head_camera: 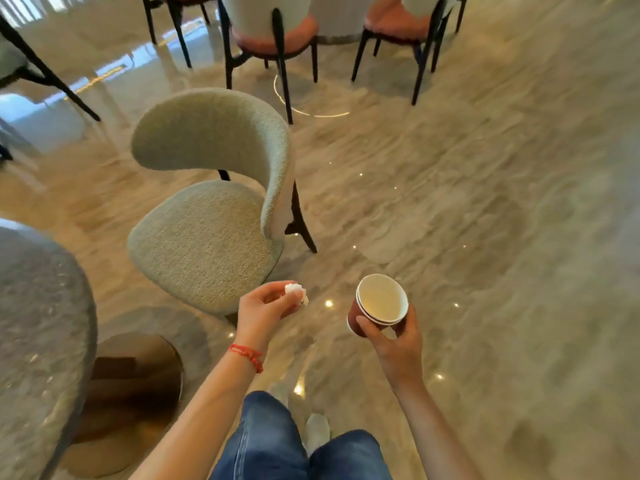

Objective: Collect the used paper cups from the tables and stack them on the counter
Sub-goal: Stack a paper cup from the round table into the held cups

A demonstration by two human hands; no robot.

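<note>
My right hand (398, 344) grips a small stack of red paper cups (379, 303) with white insides, nested one in another and tilted toward me; the top cup looks empty. My left hand (266, 306), with a red string bracelet at the wrist, pinches a crumpled white tissue (297, 292) between its fingertips. Both hands are held out in front of me above the floor, about a hand's width apart. No counter is in view.
A pale green upholstered chair (207, 202) stands just ahead on the left. A round grey stone table (38, 323) with a brass base is at my left. More chairs (277, 32) stand farther back. Glossy marble floor (485, 220) spreads to the right.
</note>
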